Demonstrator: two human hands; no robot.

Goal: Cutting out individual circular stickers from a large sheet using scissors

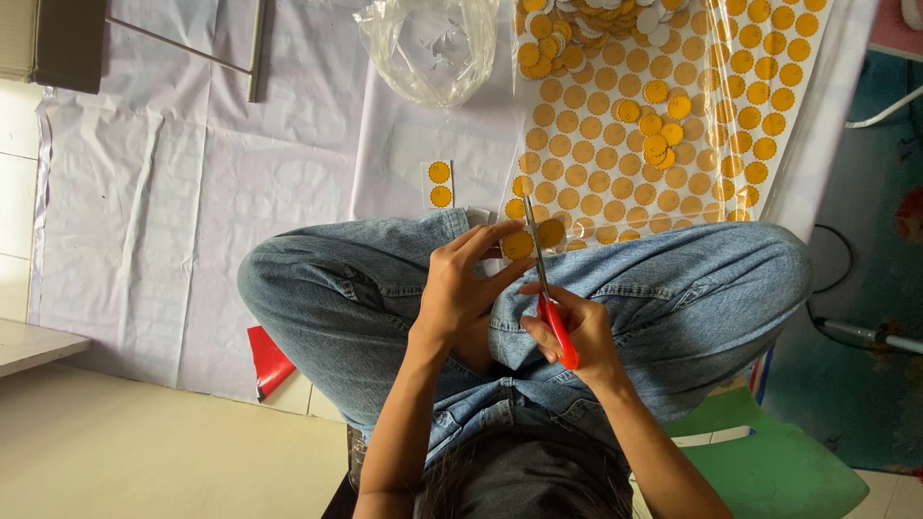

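Over my crossed legs in blue jeans (365,279), my left hand (461,284) pinches a small strip of yellow round stickers (519,243) between fingers and thumb. My right hand (577,332) grips red-handled scissors (553,322); their metal blades point up between two yellow circles of the strip. Just beyond my knees lies a large sheet printed with several yellow scalloped circles (663,163), with loose cut circles (656,125) piled on it.
A small cut strip with two yellow circles (439,184) lies on the white cloth (192,192). A crumpled clear plastic bag (430,48) sits at the top. A red card (267,360) pokes from under my left leg. A green plastic seat (769,461) is at lower right.
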